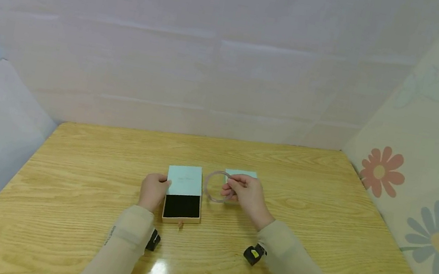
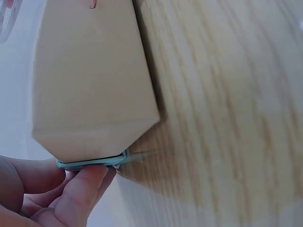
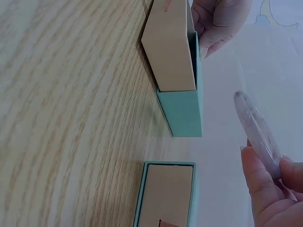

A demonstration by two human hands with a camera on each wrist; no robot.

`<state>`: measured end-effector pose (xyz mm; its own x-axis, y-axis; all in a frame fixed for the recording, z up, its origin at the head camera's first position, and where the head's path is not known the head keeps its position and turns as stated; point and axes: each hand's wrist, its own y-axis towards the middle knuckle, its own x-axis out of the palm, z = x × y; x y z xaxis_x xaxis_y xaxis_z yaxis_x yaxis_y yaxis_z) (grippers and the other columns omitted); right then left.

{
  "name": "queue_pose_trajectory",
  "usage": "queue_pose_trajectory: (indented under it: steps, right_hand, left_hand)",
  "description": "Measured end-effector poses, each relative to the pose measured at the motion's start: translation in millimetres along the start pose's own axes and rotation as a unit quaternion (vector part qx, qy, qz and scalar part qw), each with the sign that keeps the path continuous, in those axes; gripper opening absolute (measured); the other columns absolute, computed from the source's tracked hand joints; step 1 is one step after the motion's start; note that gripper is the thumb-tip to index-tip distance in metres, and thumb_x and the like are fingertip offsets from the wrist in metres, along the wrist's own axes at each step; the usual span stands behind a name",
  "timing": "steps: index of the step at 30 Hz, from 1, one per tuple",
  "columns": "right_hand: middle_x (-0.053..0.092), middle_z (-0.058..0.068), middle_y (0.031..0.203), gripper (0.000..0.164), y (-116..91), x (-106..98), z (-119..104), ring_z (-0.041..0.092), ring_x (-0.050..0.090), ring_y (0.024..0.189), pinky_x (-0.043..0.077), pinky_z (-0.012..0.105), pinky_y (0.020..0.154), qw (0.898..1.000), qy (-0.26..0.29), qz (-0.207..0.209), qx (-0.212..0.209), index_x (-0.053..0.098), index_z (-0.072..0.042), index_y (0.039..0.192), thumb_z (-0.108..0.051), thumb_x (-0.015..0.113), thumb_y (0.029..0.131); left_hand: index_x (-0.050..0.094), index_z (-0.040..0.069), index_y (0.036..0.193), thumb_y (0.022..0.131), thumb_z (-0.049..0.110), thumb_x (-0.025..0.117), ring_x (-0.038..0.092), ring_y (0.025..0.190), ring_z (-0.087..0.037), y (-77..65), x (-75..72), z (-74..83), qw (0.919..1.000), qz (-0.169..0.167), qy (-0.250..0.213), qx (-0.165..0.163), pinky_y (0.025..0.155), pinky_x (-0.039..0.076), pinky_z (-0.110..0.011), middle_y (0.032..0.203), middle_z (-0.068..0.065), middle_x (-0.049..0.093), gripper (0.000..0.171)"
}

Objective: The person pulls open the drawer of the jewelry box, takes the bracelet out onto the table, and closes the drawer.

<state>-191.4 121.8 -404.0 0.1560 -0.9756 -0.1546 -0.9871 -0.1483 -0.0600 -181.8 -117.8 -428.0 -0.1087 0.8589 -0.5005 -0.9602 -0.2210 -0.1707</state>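
Right grip (image 1: 248, 194) is clamped on the clear bangle (image 3: 255, 125), thumb and fingers at the ring's two o'clock in the head view. From the bangle, the half-out drawer (image 1: 182, 207) lies at eight o'clock, its box running twelve to six. Left grip (image 1: 154, 189), nearer, pinches the pale-blue sleeve (image 1: 185, 180) at nine o'clock.

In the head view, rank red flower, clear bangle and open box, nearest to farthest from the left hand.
1. Open box: right of the left hand, which holds it.
2. Clear bangle: right of the box, in the right hand.
3. Red flower: on the right wall.
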Motion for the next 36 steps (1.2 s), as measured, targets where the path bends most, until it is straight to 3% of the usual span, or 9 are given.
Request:
queue_pose_trajectory:
  steps: [9,18,27,36]
  right_hand:
    - [0.068,0.023,0.09,0.026,-0.3,-6.2,3.1,0.016,0.069,0.072,0.058,0.027,0.067,1.0,0.02,0.007,0.002,0.056,0.018,0.118,0.001,0.051,0.099]
    - [0.068,0.019,0.087,0.029,0.1,-13.9,4.5,0.012,0.068,0.068,0.057,0.025,0.064,0.999,0.028,0.015,0.016,0.054,0.019,0.121,0.0,0.051,0.1]
    - [0.067,0.024,0.09,0.027,-1.5,-22.1,7.5,0.011,0.067,0.069,0.058,0.033,0.066,1.0,0.01,0.019,-0.013,0.054,0.02,0.119,0.001,0.049,0.101]
    - [0.067,0.022,0.086,0.025,-2.8,-34.8,9.4,0.01,0.067,0.068,0.058,0.027,0.066,0.999,0.017,0.03,-0.022,0.054,0.021,0.117,0.002,0.047,0.101]
  left_hand:
    - [0.058,-0.017,0.122,0.099,0.003,0.052,0.054,0.115,-0.043,1.0,0.9,-1.7,0.9999,-0.004,-0.01,-0.006,0.095,0.047,-0.051,0.124,-0.032,0.057,0.031]
    - [0.056,-0.016,0.125,0.099,0.003,0.051,0.052,0.118,-0.043,2.4,-0.1,-4.3,0.9998,-0.011,-0.013,-0.013,0.097,0.045,-0.051,0.127,-0.033,0.055,0.033]
    - [0.055,-0.016,0.126,0.1,0.004,0.05,0.051,0.119,-0.043,1.9,-0.2,-3.3,0.9997,-0.012,-0.016,-0.016,0.097,0.045,-0.051,0.128,-0.032,0.054,0.033]
    - [0.055,-0.017,0.125,0.099,0.003,0.05,0.051,0.119,-0.044,0.0,-0.4,0.0,0.9998,-0.01,-0.016,-0.01,0.097,0.045,-0.052,0.127,-0.033,0.054,0.033]
